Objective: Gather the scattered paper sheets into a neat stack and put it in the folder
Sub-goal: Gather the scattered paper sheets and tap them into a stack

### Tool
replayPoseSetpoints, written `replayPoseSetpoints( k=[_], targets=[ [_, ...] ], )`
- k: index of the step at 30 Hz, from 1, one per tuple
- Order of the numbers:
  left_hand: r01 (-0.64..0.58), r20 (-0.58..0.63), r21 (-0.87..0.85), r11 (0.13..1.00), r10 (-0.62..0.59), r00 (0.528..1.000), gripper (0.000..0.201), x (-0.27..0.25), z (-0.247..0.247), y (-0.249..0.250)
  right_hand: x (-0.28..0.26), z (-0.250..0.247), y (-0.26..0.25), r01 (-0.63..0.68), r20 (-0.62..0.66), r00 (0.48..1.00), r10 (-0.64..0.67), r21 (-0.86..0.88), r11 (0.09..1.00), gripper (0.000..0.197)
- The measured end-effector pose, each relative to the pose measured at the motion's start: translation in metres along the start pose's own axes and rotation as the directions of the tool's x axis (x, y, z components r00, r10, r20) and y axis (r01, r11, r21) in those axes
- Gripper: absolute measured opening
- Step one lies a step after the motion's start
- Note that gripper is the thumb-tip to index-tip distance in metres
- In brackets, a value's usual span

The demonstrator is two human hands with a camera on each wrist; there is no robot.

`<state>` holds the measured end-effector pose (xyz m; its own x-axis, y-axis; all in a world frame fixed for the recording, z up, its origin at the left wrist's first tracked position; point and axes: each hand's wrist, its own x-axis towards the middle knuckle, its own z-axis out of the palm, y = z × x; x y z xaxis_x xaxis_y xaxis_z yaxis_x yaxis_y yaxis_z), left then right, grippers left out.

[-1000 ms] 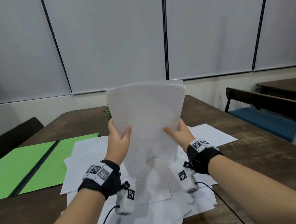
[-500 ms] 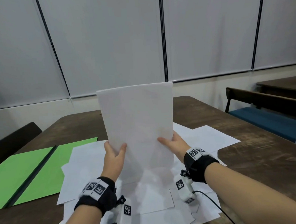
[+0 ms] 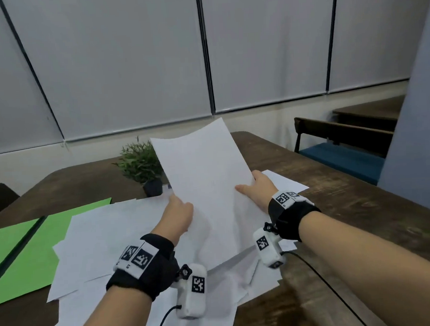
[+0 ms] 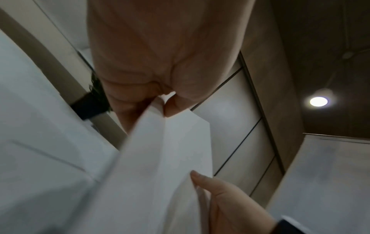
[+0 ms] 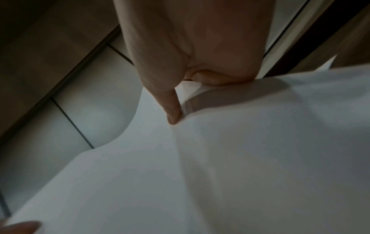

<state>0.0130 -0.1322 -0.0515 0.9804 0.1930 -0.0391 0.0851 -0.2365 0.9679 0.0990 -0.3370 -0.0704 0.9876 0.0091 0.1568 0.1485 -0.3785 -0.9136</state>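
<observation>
left hand (image 3: 178, 214) fingers gripped stack (image 3: 205, 185) left edge | right hand (image 3: 259, 189) fingers gripped right edge | stack tilted above loose sheets (image 3: 95, 234) | folder (image 3: 26, 250) open on desk (image 3: 361, 220)

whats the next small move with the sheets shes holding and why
Probably lower the held stack and tap its bottom edge on the table to square it. The left hand and right hand grip its sides, it tilts off vertical above the loose sheets, and the green folder lies open to the left, not yet loaded.
</observation>
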Motion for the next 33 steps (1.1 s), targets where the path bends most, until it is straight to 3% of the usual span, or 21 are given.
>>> replayPoseSetpoints(
  k=[3, 7, 10, 14, 18, 22, 24, 28, 31, 33],
  targets=[
    [0.017, 0.142, 0.0, 1.0, -0.017, 0.99, 0.045, -0.02, 0.057, 0.0, -0.011, -0.054, 0.026, -0.08, -0.052, 0.996, 0.073, -0.148, 0.986, 0.039],
    [-0.001, 0.256, 0.036, 0.999, -0.008, 0.967, 0.014, -0.056, 0.141, -0.013, -0.034, -0.131, 0.078, -0.284, -0.15, 0.958, 0.246, -0.351, 0.892, 0.054],
    [0.035, 0.29, 0.031, 0.999, -0.042, 0.956, 0.025, -0.075, 0.199, -0.026, -0.055, -0.183, 0.114, -0.434, -0.221, 0.901, 0.374, -0.436, 0.788, 0.057],
    [0.048, 0.387, 0.139, 0.989, -0.099, 0.917, 0.03, -0.085, 0.25, -0.029, -0.073, -0.233, 0.146, -0.534, -0.3, 0.845, 0.442, -0.515, 0.671, 0.058],
    [-0.002, 0.463, 0.213, 0.977, -0.099, 0.881, 0.018, -0.084, 0.273, -0.023, -0.076, -0.261, 0.157, -0.576, -0.33, 0.815, 0.476, -0.549, 0.606, 0.063],
    [-0.028, 0.464, 0.262, 0.965, -0.101, 0.88, 0.026, -0.074, 0.259, -0.016, -0.069, -0.269, 0.159, -0.631, -0.361, 0.767, 0.531, -0.576, 0.52, 0.079],
    [-0.034, 0.434, 0.276, 0.961, -0.093, 0.896, 0.025, -0.06, 0.24, -0.011, -0.059, -0.262, 0.151, -0.617, -0.379, 0.777, 0.503, -0.615, 0.49, 0.088],
    [-0.045, 0.272, 0.4, 0.916, -0.071, 0.96, 0.037, -0.013, 0.178, 0.006, -0.022, -0.215, 0.104, -0.437, -0.231, 0.896, 0.378, -0.605, 0.666, 0.089],
    [-0.043, 0.134, 0.563, 0.825, -0.04, 0.99, 0.03, 0.023, 0.115, 0.014, 0.005, -0.159, 0.066, -0.326, -0.056, 0.937, 0.344, -0.489, 0.809, 0.09],
    [0.021, 0.038, 0.642, 0.767, -0.06, 0.997, 0.033, 0.044, 0.068, 0.011, 0.022, -0.117, 0.047, -0.278, 0.053, 0.942, 0.331, -0.428, 0.86, 0.092]
  ],
)
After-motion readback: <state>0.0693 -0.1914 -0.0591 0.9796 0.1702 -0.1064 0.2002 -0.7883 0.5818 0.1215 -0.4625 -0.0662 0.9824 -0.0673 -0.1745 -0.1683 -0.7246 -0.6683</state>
